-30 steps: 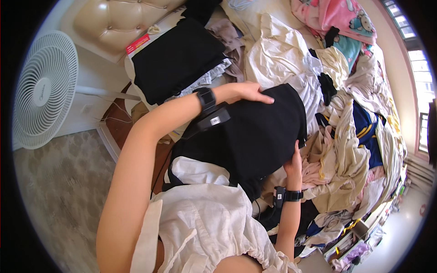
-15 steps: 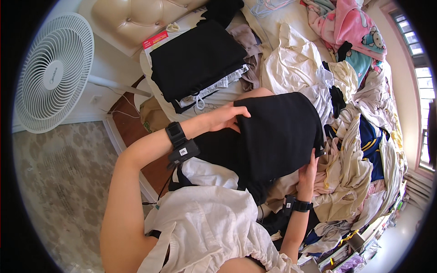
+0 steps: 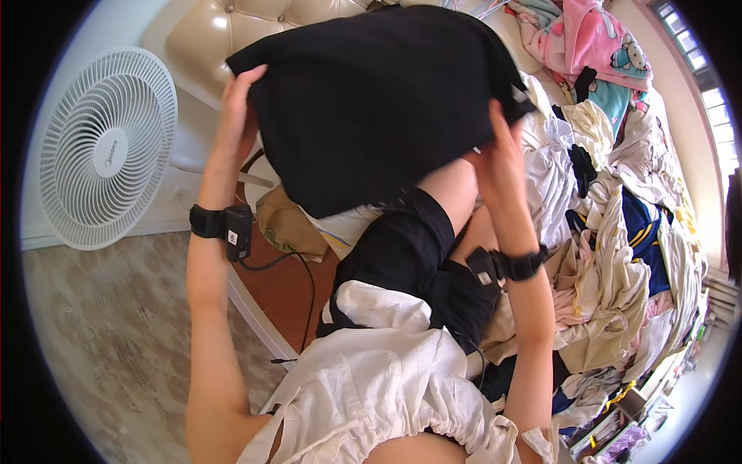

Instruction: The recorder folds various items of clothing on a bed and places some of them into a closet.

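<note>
A folded black garment point(image 3: 379, 108) is held up and spread between my two hands; its kind is not clear. My left hand point(image 3: 241, 104) grips its left edge, thumb on top and the other fingers underneath. At its right lower corner my right hand point(image 3: 501, 158) pinches the edge near a small pale tag point(image 3: 519, 96). The cloth hides the stack of folded clothes that lies behind it on the bed. Below it are my lap and black shorts point(image 3: 394, 243).
A white fan point(image 3: 108, 148) stands at the left. Rumpled pale clothes point(image 3: 603, 301) cover the bed on the right, with a pink blanket point(image 3: 591, 46) at the far right. A tufted headboard point(image 3: 270, 19) rises behind. On the floor stands a brown bag point(image 3: 290, 224).
Both hands have lifted the black garment off my lap and carried it forward and to the left, over the stack. My left hand has shifted to its outer left edge.
</note>
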The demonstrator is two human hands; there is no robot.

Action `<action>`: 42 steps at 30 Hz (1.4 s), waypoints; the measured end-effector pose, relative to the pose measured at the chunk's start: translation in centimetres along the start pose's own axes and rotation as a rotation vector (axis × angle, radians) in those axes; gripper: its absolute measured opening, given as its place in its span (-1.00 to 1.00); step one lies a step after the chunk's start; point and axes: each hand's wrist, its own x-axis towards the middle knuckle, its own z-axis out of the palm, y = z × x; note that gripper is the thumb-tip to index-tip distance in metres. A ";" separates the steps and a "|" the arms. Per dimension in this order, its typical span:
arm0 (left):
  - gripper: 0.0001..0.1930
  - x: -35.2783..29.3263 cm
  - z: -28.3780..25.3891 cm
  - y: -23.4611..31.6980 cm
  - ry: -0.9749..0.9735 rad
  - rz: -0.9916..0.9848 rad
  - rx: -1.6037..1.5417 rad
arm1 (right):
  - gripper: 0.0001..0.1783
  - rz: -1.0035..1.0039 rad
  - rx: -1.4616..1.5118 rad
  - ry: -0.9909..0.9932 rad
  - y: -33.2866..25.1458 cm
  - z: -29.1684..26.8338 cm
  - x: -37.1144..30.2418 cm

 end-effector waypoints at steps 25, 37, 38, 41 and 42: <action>-0.16 -2.9 -2.6 -6.9 -0.150 -0.232 0.201 | -0.10 0.240 -0.009 0.043 12.6 -0.4 4.9; -0.18 -4.4 -3.3 -9.8 -0.006 -0.136 0.567 | -0.35 0.154 -0.385 0.211 11.3 -0.2 5.8; -0.17 -4.6 -2.7 -9.4 0.031 0.170 0.927 | -0.33 0.195 -0.447 0.220 11.6 -0.7 6.3; -0.12 -5.3 2.1 -7.7 -0.050 0.510 1.264 | -0.28 0.152 -0.556 0.247 12.8 -2.5 7.3; -0.10 -5.7 4.3 -7.6 -0.155 0.516 1.448 | -0.24 0.069 -0.610 0.251 13.1 -3.6 7.6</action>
